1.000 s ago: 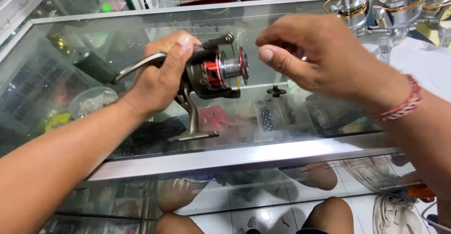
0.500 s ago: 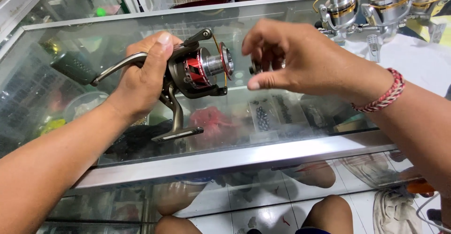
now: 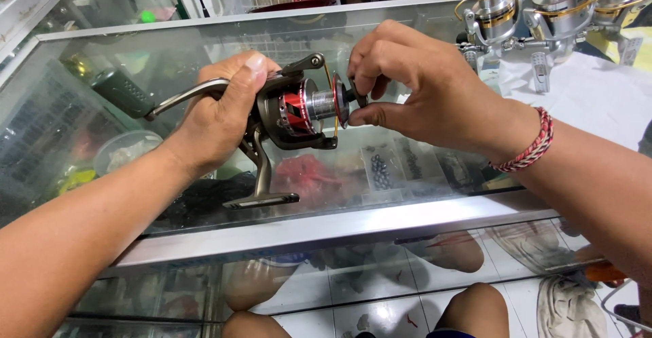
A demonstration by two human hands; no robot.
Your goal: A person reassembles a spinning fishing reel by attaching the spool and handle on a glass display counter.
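Grey-and-red spinning reel (image 3: 292, 117) gripped in left hand (image 3: 221, 117), thumb pressed over its body, handle jutting out beyond that hand's knuckles, foot hanging below. Right hand (image 3: 424, 94) closed narrow on dark knob at spool front, fingertips (image 3: 360, 83) pinching. Under both hands, glass display counter (image 3: 204, 46). Beyond right hand, silver reels (image 3: 543, 5) in a row.

Grey reel (image 3: 288, 110) with red-and-silver spool (image 3: 314, 104) — red-and-white braided bracelet (image 3: 526, 151).

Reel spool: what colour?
Red and black with a bare silver core; the spool shows best in the head view.
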